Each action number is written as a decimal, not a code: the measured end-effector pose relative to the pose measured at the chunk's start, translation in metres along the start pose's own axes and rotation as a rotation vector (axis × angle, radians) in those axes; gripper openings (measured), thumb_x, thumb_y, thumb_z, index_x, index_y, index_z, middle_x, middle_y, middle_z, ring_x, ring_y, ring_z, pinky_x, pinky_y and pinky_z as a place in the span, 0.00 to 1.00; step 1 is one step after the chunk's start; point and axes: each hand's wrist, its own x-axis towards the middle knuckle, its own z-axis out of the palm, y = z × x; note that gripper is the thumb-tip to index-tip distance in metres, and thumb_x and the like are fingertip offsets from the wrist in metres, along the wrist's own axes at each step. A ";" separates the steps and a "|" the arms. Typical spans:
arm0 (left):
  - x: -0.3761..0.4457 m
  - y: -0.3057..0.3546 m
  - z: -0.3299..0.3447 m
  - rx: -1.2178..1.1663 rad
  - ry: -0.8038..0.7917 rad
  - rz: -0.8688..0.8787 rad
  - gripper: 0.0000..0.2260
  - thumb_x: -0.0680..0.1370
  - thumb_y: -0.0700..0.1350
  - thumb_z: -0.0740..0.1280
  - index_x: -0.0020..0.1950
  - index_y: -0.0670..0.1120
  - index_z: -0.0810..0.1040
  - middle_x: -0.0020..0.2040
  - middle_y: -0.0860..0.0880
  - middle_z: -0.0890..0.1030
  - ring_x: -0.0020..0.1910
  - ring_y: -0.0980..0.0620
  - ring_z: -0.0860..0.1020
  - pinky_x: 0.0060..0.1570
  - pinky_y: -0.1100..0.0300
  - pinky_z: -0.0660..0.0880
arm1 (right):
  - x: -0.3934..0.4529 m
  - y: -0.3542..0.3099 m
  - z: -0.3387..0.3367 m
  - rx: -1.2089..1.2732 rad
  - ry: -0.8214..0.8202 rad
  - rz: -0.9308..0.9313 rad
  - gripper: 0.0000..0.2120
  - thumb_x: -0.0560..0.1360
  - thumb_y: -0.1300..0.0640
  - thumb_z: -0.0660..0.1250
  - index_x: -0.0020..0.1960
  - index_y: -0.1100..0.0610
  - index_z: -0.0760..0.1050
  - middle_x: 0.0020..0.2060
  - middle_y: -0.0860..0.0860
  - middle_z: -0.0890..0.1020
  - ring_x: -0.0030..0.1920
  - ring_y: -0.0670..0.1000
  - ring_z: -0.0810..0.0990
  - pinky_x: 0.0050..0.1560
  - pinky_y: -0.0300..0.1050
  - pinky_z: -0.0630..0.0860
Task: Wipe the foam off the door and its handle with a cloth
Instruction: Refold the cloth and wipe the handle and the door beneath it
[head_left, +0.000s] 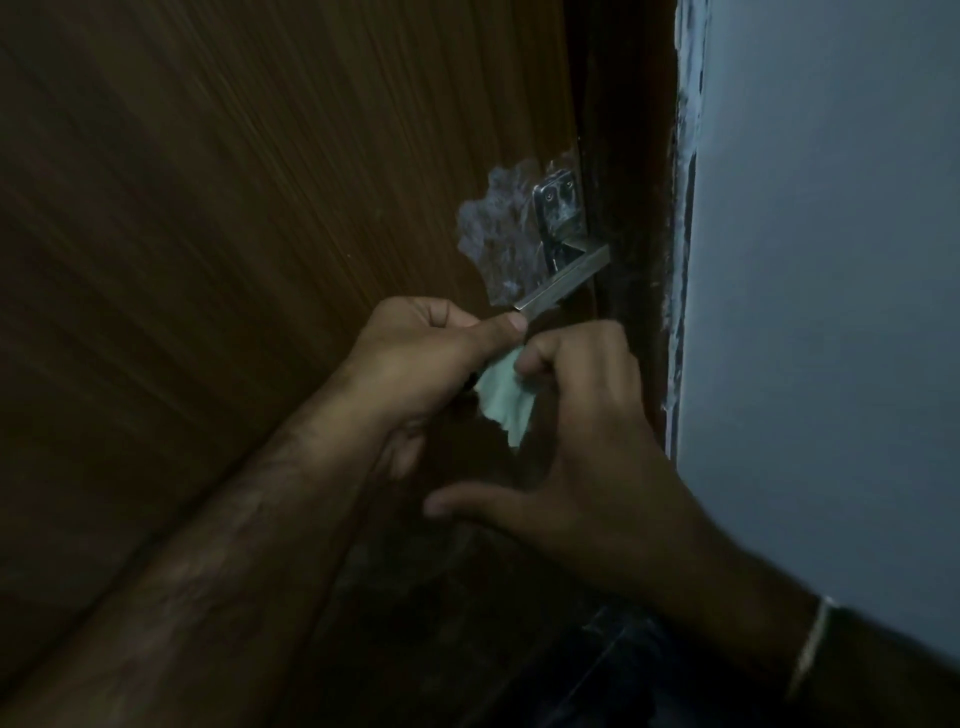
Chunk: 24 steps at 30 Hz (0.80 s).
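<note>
A brown wooden door (249, 182) fills the left of the head view. A patch of whitish foam (498, 239) spreads on it beside the metal handle plate (558, 208), which is smeared too. The steel lever handle (563, 286) juts out toward me. Just below the lever's tip, my left hand (421, 364) and my right hand (587, 431) both pinch a small pale green cloth (506, 397) between them. The cloth hangs down, apart from the foam. My right thumb sticks out to the left.
A dark door frame (628, 208) runs down right of the handle. Beyond it stands a pale blue wall (831, 260) with a rough, chipped edge. A thin bracelet (810, 649) circles my right wrist. The scene is dim.
</note>
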 end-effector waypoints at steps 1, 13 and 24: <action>-0.001 -0.002 0.002 -0.017 -0.002 -0.006 0.11 0.71 0.49 0.76 0.36 0.46 0.78 0.30 0.50 0.81 0.29 0.57 0.79 0.28 0.62 0.75 | 0.003 0.000 0.004 -0.005 0.036 0.022 0.32 0.60 0.34 0.74 0.57 0.45 0.64 0.55 0.42 0.64 0.57 0.47 0.69 0.55 0.51 0.76; 0.010 -0.022 -0.020 -0.284 -0.266 -0.126 0.08 0.67 0.49 0.73 0.32 0.48 0.80 0.48 0.44 0.86 0.49 0.48 0.86 0.46 0.51 0.83 | 0.006 0.054 -0.007 1.243 0.201 1.026 0.07 0.78 0.58 0.65 0.54 0.56 0.79 0.47 0.54 0.87 0.50 0.53 0.85 0.50 0.48 0.80; 0.018 0.017 -0.010 0.466 -0.379 0.399 0.06 0.76 0.51 0.69 0.46 0.50 0.80 0.37 0.56 0.83 0.36 0.61 0.81 0.32 0.66 0.75 | 0.025 0.047 -0.020 0.803 -0.420 0.396 0.31 0.71 0.55 0.76 0.70 0.50 0.67 0.63 0.47 0.80 0.62 0.48 0.80 0.60 0.52 0.79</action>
